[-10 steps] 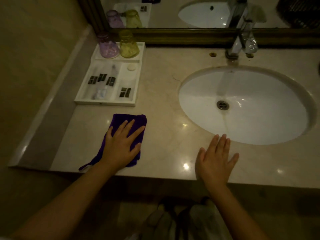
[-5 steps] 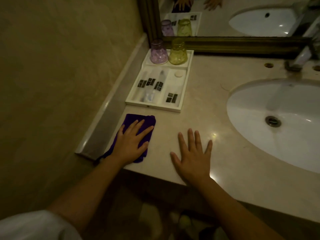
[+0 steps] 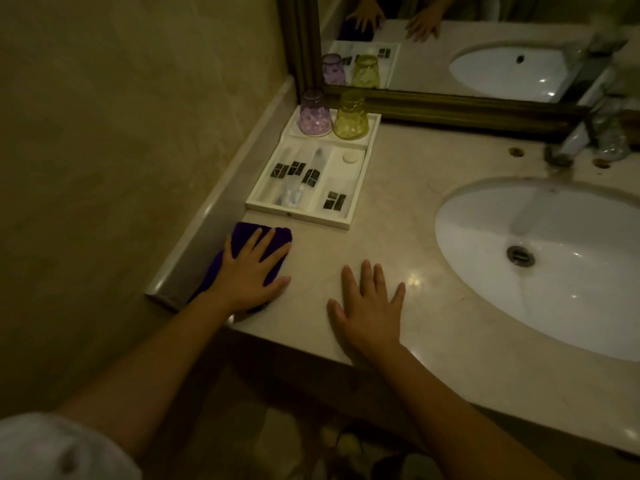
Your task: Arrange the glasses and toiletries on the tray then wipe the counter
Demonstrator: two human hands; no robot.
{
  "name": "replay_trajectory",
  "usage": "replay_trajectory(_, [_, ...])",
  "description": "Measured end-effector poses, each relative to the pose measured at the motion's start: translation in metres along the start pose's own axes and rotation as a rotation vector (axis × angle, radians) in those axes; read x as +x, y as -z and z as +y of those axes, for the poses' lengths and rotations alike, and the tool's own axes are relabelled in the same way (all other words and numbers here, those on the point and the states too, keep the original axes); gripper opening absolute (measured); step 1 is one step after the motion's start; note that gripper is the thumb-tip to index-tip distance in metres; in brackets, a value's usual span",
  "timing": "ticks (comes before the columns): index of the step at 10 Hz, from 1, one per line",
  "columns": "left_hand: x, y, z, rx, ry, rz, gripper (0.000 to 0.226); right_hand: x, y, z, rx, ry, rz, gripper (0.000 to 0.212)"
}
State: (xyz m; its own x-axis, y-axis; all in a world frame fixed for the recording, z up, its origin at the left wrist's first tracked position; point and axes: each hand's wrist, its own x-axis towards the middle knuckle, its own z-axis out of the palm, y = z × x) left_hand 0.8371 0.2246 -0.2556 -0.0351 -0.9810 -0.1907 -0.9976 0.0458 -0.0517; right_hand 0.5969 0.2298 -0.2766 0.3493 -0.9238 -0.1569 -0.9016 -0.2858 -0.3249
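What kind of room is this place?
Probably a hotel bathroom: a sink set in a stone counter, a framed mirror behind it, and a tray of wrapped toiletries with two upturned glasses.

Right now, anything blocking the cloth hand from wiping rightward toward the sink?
Yes: the right hand lies flat on the counter, directly right of the left hand pressing the purple cloth. The tray sits behind, off that path.

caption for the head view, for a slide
Left hand presses purple cloth on counter beside arranged tray; right hand flat.
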Motion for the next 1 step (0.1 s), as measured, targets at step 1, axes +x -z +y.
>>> replay_trajectory(1, [0.0032,0.0134,0.0201,-0.118,-0.031,0.035,0.066,0.0003,0.0171,0.0067,0.057,0.020,0.001,0.065])
